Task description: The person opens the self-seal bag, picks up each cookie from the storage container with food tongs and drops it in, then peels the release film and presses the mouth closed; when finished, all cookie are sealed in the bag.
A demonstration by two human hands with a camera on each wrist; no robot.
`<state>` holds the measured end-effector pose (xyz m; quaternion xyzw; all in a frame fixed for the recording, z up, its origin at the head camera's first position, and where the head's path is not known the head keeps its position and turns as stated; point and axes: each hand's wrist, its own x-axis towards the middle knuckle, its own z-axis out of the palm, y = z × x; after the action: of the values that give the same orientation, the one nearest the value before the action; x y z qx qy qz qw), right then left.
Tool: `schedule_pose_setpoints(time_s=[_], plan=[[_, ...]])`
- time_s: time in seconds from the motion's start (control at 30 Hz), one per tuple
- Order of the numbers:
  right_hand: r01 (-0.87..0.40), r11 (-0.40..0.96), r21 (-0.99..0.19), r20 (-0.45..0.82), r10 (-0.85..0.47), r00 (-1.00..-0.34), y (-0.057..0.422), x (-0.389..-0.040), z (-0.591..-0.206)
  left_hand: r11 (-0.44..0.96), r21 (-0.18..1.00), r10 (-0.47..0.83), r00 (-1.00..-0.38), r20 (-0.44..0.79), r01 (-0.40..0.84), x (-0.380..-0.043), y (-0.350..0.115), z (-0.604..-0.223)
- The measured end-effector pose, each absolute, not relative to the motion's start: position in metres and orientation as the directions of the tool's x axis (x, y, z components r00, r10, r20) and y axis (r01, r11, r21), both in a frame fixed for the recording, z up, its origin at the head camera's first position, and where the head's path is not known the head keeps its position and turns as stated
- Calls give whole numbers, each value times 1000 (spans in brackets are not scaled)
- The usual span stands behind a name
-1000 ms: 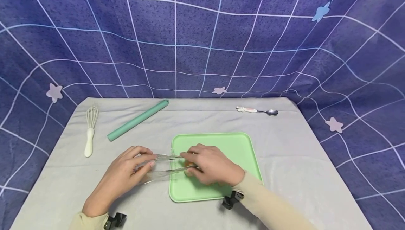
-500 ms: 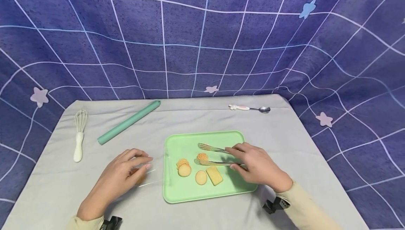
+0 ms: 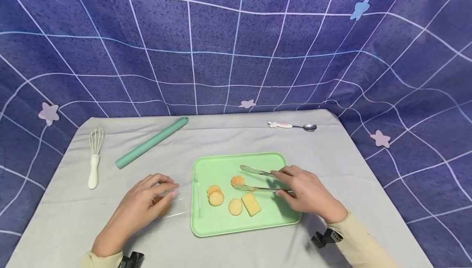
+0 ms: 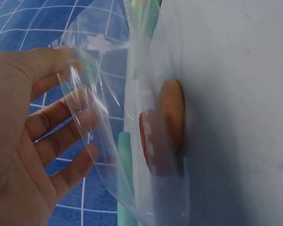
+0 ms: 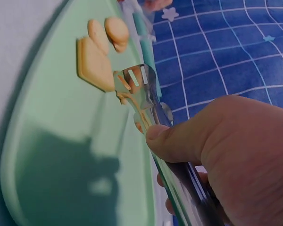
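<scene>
In the head view, my left hand (image 3: 138,208) holds a clear plastic bag (image 4: 111,172) at its mouth, beside the tray. Brown and orange-tan round cookies (image 4: 172,115) lie inside the bag, as the left wrist view shows. My right hand (image 3: 306,190) grips metal tongs (image 3: 263,189) over the tray's right half, their two arms apart. A swirl cookie (image 3: 237,180) lies by the lower tong tip. Elsewhere on the light green tray (image 3: 236,231) are a rectangular cookie (image 3: 251,204), a round cookie (image 3: 235,207) and another round cookie (image 3: 216,198) overlapping a second swirl one.
A whisk (image 3: 94,159) with a white handle lies at the far left. Next to it is a green rolling pin (image 3: 152,142), set diagonally. A spoon (image 3: 293,126) lies at the back right. A blue grid-patterned cloth (image 3: 221,55) hangs behind the table.
My right hand has drawn the tongs rightward from the bag mouth back over the tray, and the tong arms have come apart. The left hand stays with the bag.
</scene>
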<state>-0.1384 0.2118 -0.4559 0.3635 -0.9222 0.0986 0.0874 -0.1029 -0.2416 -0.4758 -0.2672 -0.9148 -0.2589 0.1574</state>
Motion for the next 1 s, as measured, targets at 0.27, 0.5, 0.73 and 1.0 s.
schedule_pose_setpoints(time_s=[0.27,0.5,0.73,1.0], plan=[[-646,757,-97,242,-612,-753,223,-147,-455,726,385,407,-808,426,569,-102,-241,-475],[-623,776,-103,264,-582,-769,229,-151,-456,723,385,410,-804,430,574,-102,-241,-474],[-621,775,-117,256,-581,-773,226,-153,-456,730,383,408,-811,418,565,-102,-241,-473],[-636,760,-132,252,-595,-763,217,-154,-459,729,379,412,-807,423,570,-102,-241,-473]])
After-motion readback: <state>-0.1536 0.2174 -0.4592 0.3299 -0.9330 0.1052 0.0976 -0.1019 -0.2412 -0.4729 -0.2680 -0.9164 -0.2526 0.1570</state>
